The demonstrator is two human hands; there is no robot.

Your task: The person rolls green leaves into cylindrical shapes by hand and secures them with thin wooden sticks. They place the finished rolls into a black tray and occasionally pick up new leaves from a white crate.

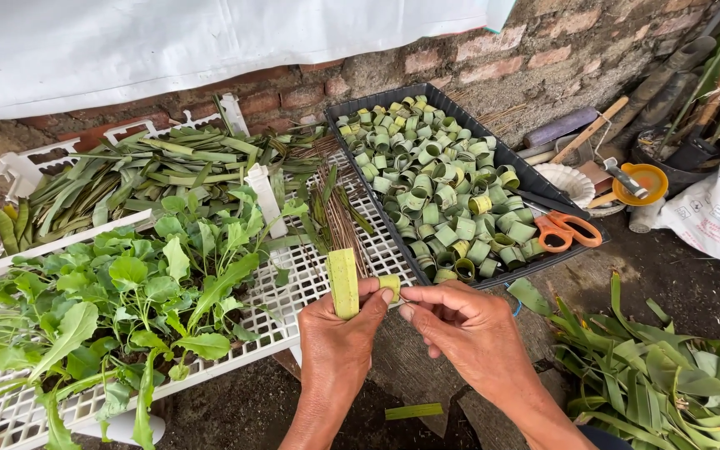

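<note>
leaf strip (pixel 343 282): flat, pale yellow-green band, smooth and matte, standing upright above the fingers; lower end bent over toward a short curled end (pixel 390 286) on the right.
position in grip: pinched between both hands at the lower end — long free part rising above the left thumb, curled end sitting between the two sets of fingertips.
left hand (pixel 339 333): closed on the strip, thumb and forefinger pressed against its base.
right hand (pixel 468 321): fingers bent inward, fingertips closed on the curled end, touching the left hand's fingers.
black tray (pixel 535 185): shallow, rectangular, hard plastic, just beyond the hands; filled with small leaf rings (pixel 439 187), each a short rolled cylinder, green to yellowish.
orange scissors (pixel 567 229): lying on the tray's right edge, handles glossy.
thin sticks (pixel 339 218): bundle of fine brown slivers on the white grid rack (pixel 310 287), just behind the strip.
long leaves (pixel 135 179): narrow, flat, dark green blades piled at the back left of the rack.
leafy greens (pixel 127 287): broad soft leaves with stems, heaped on the near left.
cut leaf pile (pixel 668 375): loose pointed blades on the ground at right.
wall (pixel 477 62): rough brick behind — white sheet (pixel 168 42) hanging over its top.
</note>
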